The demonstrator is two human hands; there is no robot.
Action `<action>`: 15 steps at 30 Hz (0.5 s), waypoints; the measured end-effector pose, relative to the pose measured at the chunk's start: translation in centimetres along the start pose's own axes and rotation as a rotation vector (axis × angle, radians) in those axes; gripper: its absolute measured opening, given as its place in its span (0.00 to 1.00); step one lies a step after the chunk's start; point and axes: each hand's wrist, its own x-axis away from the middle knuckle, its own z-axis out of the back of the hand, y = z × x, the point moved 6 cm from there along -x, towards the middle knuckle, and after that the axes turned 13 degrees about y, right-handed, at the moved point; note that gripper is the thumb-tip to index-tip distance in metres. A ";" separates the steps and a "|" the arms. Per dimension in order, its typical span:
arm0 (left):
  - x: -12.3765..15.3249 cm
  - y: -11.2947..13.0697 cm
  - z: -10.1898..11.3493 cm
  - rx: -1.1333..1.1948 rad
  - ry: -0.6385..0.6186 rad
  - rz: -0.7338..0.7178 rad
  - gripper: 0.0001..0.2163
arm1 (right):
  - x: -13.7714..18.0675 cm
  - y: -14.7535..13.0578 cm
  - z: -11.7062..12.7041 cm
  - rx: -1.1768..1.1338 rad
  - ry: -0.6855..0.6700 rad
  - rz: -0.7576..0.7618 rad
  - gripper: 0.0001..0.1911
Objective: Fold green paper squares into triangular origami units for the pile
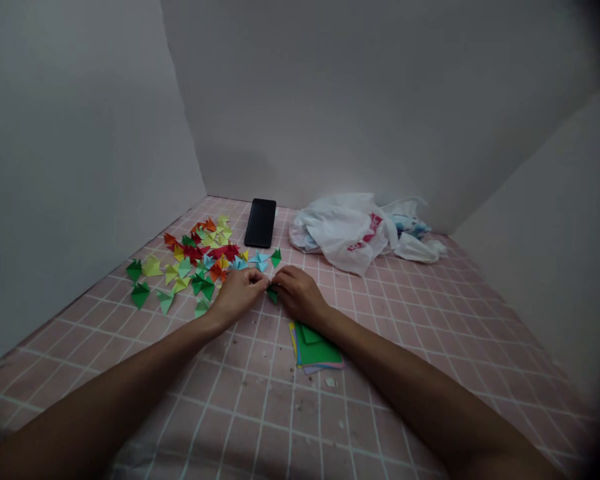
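Bare forearms [130, 383] reach across a pink grid-patterned surface [260, 407] to the left hand [237, 297] and right hand [300, 295], both pinching a small green folded paper piece [273, 297] between them. Multicoloured folded paper triangles [195, 260] lie scattered just beyond the left hand; a stack of green-topped paper squares [316, 350] sits beside the right wrist.

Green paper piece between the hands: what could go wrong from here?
The small green folded paper piece, pinched between left hand and right hand, could slip or crease crookedly. The left hand sits close to the loose multicoloured folded paper triangles, so a nudge might scatter them. The stack of coloured paper squares lies just below the right wrist, where the forearm might brush it.
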 end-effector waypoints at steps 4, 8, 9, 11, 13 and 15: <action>-0.3 -0.3 0.0 -0.027 -0.013 0.015 0.11 | -0.1 0.3 -0.6 0.043 -0.083 -0.035 0.07; -0.5 -0.5 -0.1 -0.047 -0.024 0.023 0.11 | -0.1 0.5 -0.7 0.055 -0.115 -0.046 0.07; -0.5 -0.6 -0.1 -0.049 -0.025 0.024 0.11 | 0.0 0.5 -0.8 0.059 -0.118 -0.048 0.07; -0.5 -0.7 -0.2 -0.047 -0.025 0.024 0.11 | 0.0 0.5 -0.8 0.064 -0.125 -0.051 0.06; -0.4 -0.7 -0.2 -0.037 -0.020 0.022 0.11 | 0.1 0.5 -0.9 0.067 -0.135 -0.054 0.06; -0.4 -0.7 -0.1 -0.021 0.001 0.023 0.09 | 0.1 0.6 -1.1 0.078 -0.144 -0.058 0.05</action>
